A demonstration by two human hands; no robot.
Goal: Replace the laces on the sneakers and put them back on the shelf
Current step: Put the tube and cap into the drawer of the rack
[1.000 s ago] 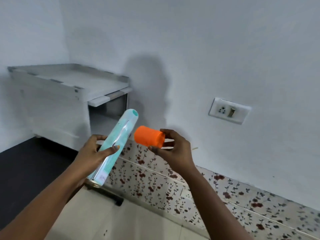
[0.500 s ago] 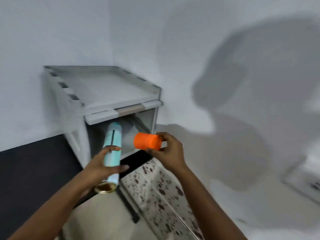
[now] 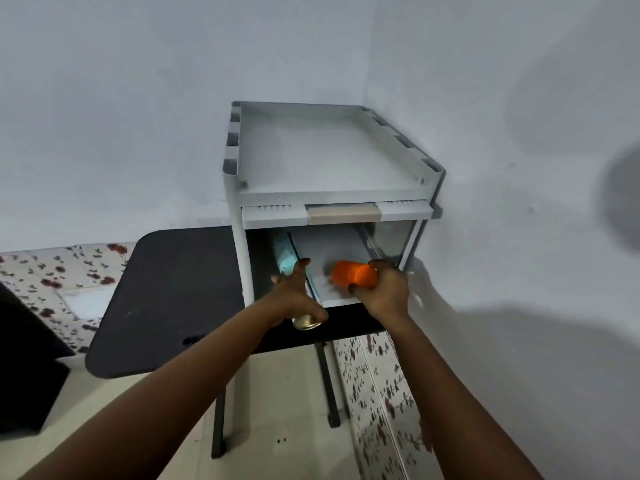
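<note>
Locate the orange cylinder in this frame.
Head view, centre-right: the orange cylinder is gripped by the right hand at the open front of the grey shelf unit.

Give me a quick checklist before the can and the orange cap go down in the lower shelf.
1. Left hand grips can: ok, fingers wrap its lower body, gold base showing below.
2. Right hand grips orange cap: ok.
3. Can's top inside the lower shelf opening: ok, it passes under the front rail along the left side.
4. Bare shelf floor beneath the cap: ok, grey surface shows behind it.
5. Cap resting on the floor: cannot tell, the hand hides its underside.
6. Sneakers or laces within view: not ok, none visible on the rack or the black table.
</note>
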